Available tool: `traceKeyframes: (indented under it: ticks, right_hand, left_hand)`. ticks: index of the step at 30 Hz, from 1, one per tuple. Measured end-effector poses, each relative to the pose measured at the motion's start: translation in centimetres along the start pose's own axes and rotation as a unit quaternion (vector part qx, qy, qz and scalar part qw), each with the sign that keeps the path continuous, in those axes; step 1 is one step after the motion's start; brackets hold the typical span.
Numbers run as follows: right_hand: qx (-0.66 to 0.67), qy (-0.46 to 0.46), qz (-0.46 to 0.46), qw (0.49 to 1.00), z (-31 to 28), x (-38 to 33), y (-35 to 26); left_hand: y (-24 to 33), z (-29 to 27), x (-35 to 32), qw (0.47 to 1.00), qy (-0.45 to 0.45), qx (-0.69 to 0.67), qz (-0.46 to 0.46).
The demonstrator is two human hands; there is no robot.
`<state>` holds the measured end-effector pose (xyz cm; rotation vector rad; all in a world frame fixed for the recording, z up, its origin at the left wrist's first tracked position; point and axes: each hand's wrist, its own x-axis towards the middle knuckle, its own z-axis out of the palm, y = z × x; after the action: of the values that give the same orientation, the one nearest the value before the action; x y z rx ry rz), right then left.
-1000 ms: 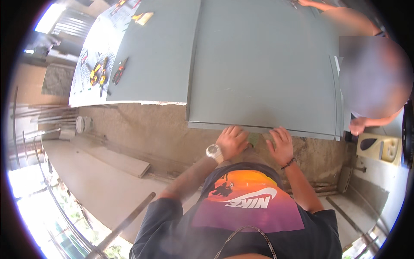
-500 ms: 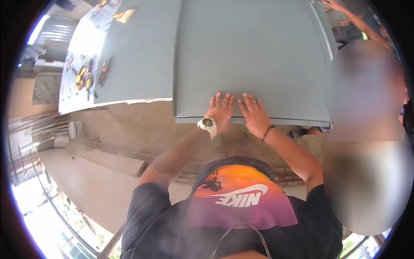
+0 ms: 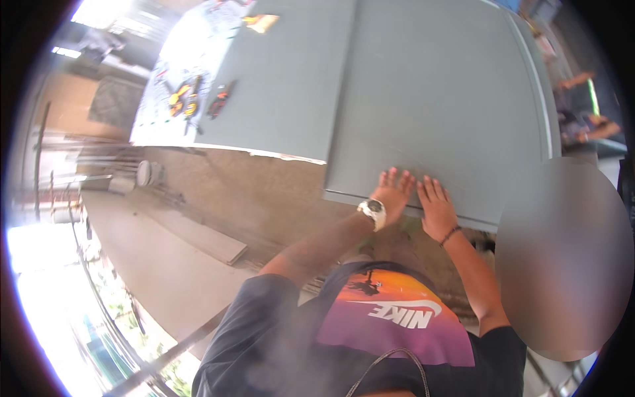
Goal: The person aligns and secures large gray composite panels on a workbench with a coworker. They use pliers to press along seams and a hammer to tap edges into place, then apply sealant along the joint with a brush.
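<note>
Both my hands lie flat near the front edge of a large grey panel (image 3: 443, 106), which has a raised lip along its right side. My left hand (image 3: 393, 192), with a white watch (image 3: 374, 213) on its wrist, has its fingers stretched out on the surface. Just to the right, my right hand (image 3: 436, 208) rests the same way, a dark beaded bracelet (image 3: 450, 235) round its wrist. Neither hand holds anything. Faint scratches show on the panel beyond my fingertips.
Left of the panel a second grey surface (image 3: 278, 86) carries a paintbrush (image 3: 262, 23) and red-and-black pliers (image 3: 219, 99). Yellow-and-black tools (image 3: 185, 99) lie on white printed sheets beside it. A pale board (image 3: 159, 264) is at lower left. Other people's arms (image 3: 582, 81) show at far right.
The view has swung, so the panel, tools and my hands appear farther right and the panel looks tilted. My hands stay flat on the panel's front edge.
</note>
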<state>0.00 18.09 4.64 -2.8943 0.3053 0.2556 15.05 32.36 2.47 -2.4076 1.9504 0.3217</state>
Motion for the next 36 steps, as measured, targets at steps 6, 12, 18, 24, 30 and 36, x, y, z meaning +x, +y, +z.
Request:
traceKeyframes:
  ticks: [6,12,18,24,30,36]
  right_hand:
    - [0.041,0.015,0.013,0.999,-0.5,-0.2,-2.0]
    - [0.300,0.242,0.048,0.922,4.7,-2.9,-2.7]
    - [0.343,0.190,0.112,0.913,-1.0,-4.3,-5.4]
    - [0.366,0.248,0.272,0.855,-2.2,-1.6,-10.2]
    - [0.351,0.268,0.320,0.838,-4.2,0.8,-19.6]
    - [0.362,0.221,0.358,0.832,-4.4,0.6,-23.6]
  left_hand:
    - [-2.5,-3.1,-4.0,0.968,0.050,-0.247,-0.009]
    - [-17.1,-4.3,-9.5,0.905,0.311,-0.247,-0.149]
    - [-45.1,-6.1,-16.6,0.876,0.340,-0.140,-0.313]
    - [-66.3,-4.8,-16.6,0.880,0.209,-0.012,-0.427]
    - [-71.9,-0.9,-16.1,0.904,0.124,-0.063,-0.404]
    - [-64.4,-1.1,-14.6,0.867,0.180,0.036,-0.463]
